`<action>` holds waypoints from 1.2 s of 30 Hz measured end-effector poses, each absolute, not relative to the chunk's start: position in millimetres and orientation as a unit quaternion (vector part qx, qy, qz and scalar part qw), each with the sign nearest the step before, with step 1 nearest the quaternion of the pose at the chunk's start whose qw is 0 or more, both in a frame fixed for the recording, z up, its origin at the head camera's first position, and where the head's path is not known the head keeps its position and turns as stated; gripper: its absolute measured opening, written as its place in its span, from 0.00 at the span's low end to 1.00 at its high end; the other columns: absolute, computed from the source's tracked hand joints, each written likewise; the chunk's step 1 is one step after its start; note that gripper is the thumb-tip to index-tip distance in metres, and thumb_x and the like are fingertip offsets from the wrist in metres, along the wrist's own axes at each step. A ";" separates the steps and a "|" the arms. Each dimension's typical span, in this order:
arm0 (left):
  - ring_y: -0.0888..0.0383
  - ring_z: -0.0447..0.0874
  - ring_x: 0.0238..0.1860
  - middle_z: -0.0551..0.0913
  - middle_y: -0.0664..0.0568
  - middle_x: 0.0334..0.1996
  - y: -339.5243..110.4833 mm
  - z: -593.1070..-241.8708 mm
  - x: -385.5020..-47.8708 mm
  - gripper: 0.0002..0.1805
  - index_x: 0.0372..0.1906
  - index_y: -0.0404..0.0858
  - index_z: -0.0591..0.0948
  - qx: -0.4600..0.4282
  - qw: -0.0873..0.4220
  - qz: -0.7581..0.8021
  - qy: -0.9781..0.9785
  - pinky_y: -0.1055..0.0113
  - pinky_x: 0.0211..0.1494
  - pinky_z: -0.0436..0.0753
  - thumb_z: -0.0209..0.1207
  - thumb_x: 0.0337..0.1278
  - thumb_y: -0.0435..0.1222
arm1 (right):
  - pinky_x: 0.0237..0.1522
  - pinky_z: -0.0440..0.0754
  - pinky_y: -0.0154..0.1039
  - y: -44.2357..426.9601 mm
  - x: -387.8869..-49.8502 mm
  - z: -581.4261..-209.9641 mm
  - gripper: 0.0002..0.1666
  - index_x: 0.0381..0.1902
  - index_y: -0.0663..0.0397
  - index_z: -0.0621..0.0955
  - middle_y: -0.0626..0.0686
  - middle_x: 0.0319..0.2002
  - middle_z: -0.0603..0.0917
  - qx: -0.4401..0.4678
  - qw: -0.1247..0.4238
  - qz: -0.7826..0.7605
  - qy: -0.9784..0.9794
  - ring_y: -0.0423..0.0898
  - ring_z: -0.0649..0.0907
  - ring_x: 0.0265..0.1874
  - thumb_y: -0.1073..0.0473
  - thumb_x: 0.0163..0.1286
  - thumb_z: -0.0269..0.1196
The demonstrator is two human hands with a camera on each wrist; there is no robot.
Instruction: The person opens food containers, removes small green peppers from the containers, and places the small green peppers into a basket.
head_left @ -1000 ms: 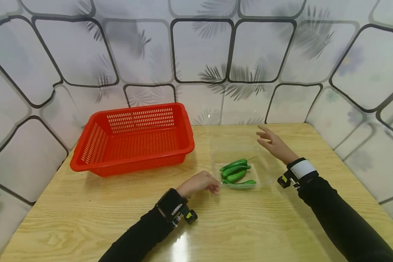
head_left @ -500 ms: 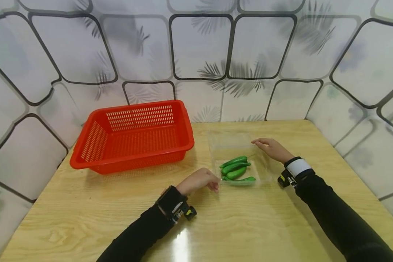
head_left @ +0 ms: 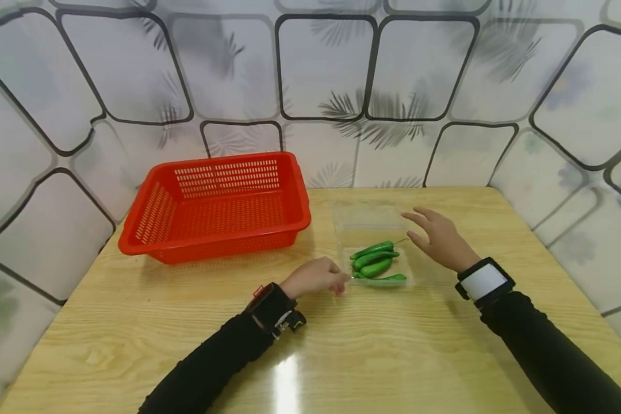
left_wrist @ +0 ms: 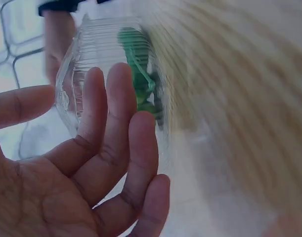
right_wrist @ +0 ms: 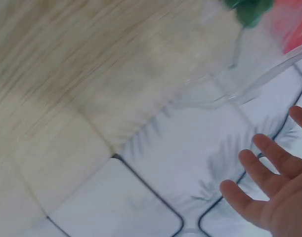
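Note:
A clear plastic clamshell box [head_left: 344, 267] stands on the table with several green chili peppers [head_left: 376, 268] in it. Its transparent lid [head_left: 368, 214] lies folded back toward the wall. At the box's front left corner is my left hand [head_left: 318, 277]. In the left wrist view, this hand's loosely bent fingers [left_wrist: 118, 98] lie against the box wall, with the thumb [left_wrist: 22, 106] at the rim. My right hand [head_left: 441, 238] hovers just right of the box, fingers spread. The right wrist view has the right hand [right_wrist: 284, 187] holding nothing, apart from the clear plastic.
A red plastic basket [head_left: 214, 241] with slotted sides stands at the back left of the wooden table [head_left: 186, 339]. A patterned wall covering [head_left: 321, 69] rises behind the table and along both sides.
The raised lid has tipped back toward the wall. My right hand pressed down at the lid's right edge, then lifted away with its fingers spreading. My left hand has stayed at the box corner.

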State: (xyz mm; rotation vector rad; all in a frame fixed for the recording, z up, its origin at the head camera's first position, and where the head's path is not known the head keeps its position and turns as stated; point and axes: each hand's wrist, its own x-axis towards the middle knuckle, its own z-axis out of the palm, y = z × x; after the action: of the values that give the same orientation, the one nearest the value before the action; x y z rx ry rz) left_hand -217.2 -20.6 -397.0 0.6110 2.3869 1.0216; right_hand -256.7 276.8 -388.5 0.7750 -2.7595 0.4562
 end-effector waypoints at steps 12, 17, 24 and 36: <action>0.63 0.64 0.16 0.66 0.59 0.12 -14.7 -371.6 -207.0 0.19 0.17 0.44 0.72 0.257 0.068 0.228 0.937 0.72 0.21 0.62 0.58 0.59 0.46 | 0.36 0.82 0.42 252.8 -207.4 -391.3 0.22 0.46 0.56 0.83 0.53 0.38 0.86 0.398 0.143 0.147 -0.894 0.46 0.85 0.36 0.59 0.52 0.71; 0.57 0.78 0.33 0.81 0.53 0.29 -8.9 -365.3 -219.3 0.05 0.31 0.40 0.82 0.357 0.023 0.184 0.916 0.68 0.36 0.77 0.61 0.57 0.37 | 0.34 0.82 0.36 254.2 -204.3 -399.2 0.13 0.38 0.50 0.85 0.47 0.35 0.87 0.426 0.084 0.152 -0.888 0.41 0.84 0.33 0.56 0.52 0.71; 0.55 0.80 0.46 0.81 0.47 0.43 -0.5 -366.2 -245.2 0.13 0.44 0.38 0.85 0.463 0.025 0.110 0.879 0.68 0.50 0.80 0.62 0.52 0.25 | 0.33 0.82 0.34 253.6 -204.2 -400.0 0.10 0.37 0.50 0.86 0.47 0.34 0.87 0.437 0.044 0.160 -0.884 0.39 0.84 0.31 0.60 0.55 0.69; 0.57 0.81 0.38 0.84 0.52 0.35 21.4 -381.7 -268.6 0.08 0.37 0.40 0.86 0.469 0.020 0.010 0.883 0.68 0.45 0.80 0.61 0.54 0.28 | 0.32 0.82 0.34 253.0 -203.3 -399.7 0.09 0.36 0.51 0.86 0.47 0.33 0.87 0.438 0.038 0.174 -0.881 0.39 0.84 0.31 0.62 0.56 0.69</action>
State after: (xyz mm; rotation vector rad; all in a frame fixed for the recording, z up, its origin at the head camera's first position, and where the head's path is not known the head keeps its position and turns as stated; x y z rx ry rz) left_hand -268.6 21.4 -381.7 1.4539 2.7392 0.0306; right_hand -203.3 253.0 -399.7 1.3437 -2.7030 0.5332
